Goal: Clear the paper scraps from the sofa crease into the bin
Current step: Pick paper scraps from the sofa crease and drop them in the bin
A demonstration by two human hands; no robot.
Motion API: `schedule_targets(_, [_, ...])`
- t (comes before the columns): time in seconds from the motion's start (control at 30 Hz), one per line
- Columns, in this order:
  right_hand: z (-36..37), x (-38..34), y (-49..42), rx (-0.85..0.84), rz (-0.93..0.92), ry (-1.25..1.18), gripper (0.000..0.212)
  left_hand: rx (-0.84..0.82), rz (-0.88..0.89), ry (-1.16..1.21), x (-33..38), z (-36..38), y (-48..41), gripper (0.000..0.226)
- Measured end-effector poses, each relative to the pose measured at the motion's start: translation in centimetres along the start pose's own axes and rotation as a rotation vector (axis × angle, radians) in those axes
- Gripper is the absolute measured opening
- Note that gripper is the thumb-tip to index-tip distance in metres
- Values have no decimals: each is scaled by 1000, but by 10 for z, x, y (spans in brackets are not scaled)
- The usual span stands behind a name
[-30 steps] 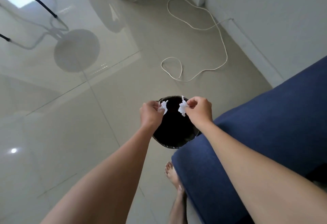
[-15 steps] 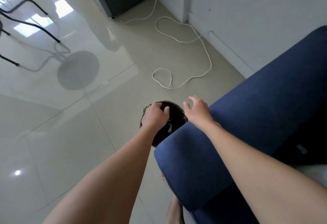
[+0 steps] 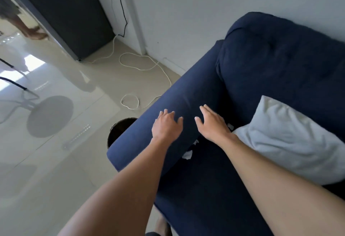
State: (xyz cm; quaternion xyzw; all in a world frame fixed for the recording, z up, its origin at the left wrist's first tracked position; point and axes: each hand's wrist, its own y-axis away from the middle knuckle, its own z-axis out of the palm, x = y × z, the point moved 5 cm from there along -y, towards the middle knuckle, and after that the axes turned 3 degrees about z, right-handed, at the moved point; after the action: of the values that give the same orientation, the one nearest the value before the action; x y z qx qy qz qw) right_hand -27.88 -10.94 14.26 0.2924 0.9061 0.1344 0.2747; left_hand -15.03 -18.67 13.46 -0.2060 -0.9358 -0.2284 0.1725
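Observation:
My left hand (image 3: 166,125) hovers over the navy sofa armrest (image 3: 179,94), fingers spread and holding nothing. My right hand (image 3: 211,123) is just to its right, over the crease between armrest and seat, also open with nothing in it. White paper scraps (image 3: 187,154) lie in that crease below my right wrist, and another small scrap (image 3: 230,126) shows beside my right hand near the pillow. The dark round bin (image 3: 119,129) stands on the floor left of the armrest, partly hidden by it.
A pale grey pillow (image 3: 291,138) rests on the sofa seat to the right. A white cable (image 3: 141,68) loops over the tiled floor by the wall. A dark cabinet (image 3: 65,12) stands at the back, and another person's feet (image 3: 34,34) show at far left.
Both hands held paper scraps above the bin a second ago and let them go. The hands have since moved right, from over the bin to over the sofa armrest and crease.

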Motion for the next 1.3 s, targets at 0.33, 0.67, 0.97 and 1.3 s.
schedule_targets(0.33, [71,111,31,-163,137,-2,57,-199,-85,22,14,118,50,47])
schedule_targets(0.67, [156,131,-8,-265,107,-26,51,-366,-192,111,-52,223,38,59])
schedule_targets(0.97, [225,145,-65,-286,-62,95,61,-248,-112,59,-85,288,3,63])
schedule_targets(1.3, [252,150,-94,-304,-135,187,70,-60,-37,-52,-96,309,-9,59])
